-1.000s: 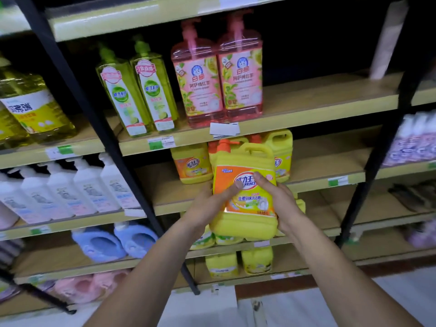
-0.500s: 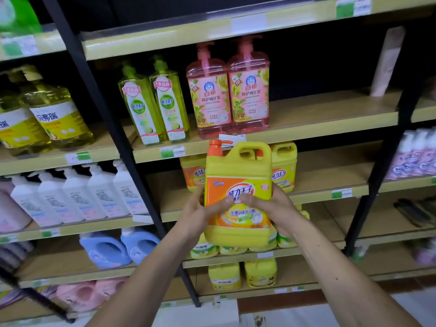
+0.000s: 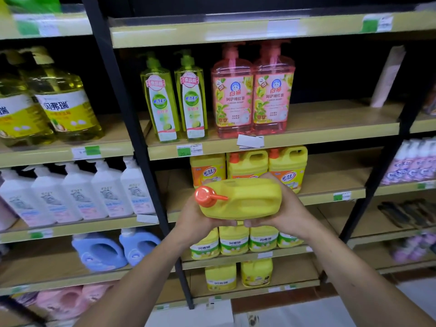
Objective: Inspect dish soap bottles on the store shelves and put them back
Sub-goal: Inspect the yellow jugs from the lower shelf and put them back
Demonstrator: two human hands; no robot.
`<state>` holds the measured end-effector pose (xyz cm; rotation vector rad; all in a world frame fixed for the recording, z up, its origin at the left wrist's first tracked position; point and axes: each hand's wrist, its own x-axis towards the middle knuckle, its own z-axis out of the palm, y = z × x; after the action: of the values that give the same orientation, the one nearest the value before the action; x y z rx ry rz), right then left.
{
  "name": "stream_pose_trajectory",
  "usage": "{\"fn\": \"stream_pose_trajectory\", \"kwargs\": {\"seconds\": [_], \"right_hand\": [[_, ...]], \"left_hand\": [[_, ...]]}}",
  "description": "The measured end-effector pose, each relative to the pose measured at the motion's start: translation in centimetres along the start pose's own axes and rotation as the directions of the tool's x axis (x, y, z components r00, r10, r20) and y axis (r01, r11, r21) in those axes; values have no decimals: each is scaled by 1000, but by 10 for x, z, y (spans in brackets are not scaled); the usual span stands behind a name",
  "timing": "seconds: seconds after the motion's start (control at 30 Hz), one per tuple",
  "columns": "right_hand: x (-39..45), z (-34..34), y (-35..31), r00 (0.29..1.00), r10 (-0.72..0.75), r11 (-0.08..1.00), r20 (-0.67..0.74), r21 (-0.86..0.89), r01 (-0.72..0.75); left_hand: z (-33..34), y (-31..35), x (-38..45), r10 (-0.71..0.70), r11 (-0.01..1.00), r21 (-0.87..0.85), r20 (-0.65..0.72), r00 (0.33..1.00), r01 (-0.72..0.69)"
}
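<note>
1. The yellow jug is held in front of the middle shelf, tipped so that its top and orange cap face the camera; judged purpose: inspection of cap and handle.
2. The left hand grips the cap end; fingers curl under the body.
3. The right hand grips the far-right end; both grips share the load, since the jug looks heavy.
4. 3 matching jugs stand just behind on the shelf; judged return position: among them.
</note>
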<state>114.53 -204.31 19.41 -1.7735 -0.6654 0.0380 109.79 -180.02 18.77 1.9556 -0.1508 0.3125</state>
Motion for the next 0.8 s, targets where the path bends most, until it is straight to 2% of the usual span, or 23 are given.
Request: {"fn": "stream_pose_trajectory", "kwargs": {"seconds": [0.1,0.2,0.27,0.37,0.4,0.5,0.6,0.63,0.7,0.73,0.8], "right_hand": [[1,9,-7,998,-56,996,-23,-70,54],[1,13,-5,987,-155,969,51,-189,162],[-1,20,-9,978,-208,952,-15,-231,199],[-5,28,-19,962,-230,960,-147,-195,200],[-6,31,-20,942,-299,923,-151,-297,245],[-9,36,-28,886,-429,852,-177,-405,332],[-12,37,-37,863,-485,800,-142,-471,372],[-12,38,-39,860,-498,774,-107,-503,385],[-12,42,-44,865,-501,711,-26,-583,394],[-13,44,-48,864,-504,689,0,-603,402],[-15,45,-54,869,-495,701,15,-583,410]], "left_hand": [[-11,0,0,28,999,-22,19,999,-28],[-20,-5,-1,77,997,-19,22,997,-77],[-23,-3,-6,168,985,-25,-5,986,-169],[-21,-3,-15,397,918,63,-129,909,-392],[-20,-3,-17,453,891,94,-164,876,-443],[-25,-4,-17,489,872,90,-198,849,-481],[-31,4,-19,401,913,-20,-152,904,-408],[-32,4,-17,320,929,-151,-131,938,-338],[-36,-3,-10,8,938,-345,-105,994,-44],[-43,-13,-7,-151,941,-314,-56,987,127],[-56,-27,-11,-283,958,-17,67,957,285]]}}
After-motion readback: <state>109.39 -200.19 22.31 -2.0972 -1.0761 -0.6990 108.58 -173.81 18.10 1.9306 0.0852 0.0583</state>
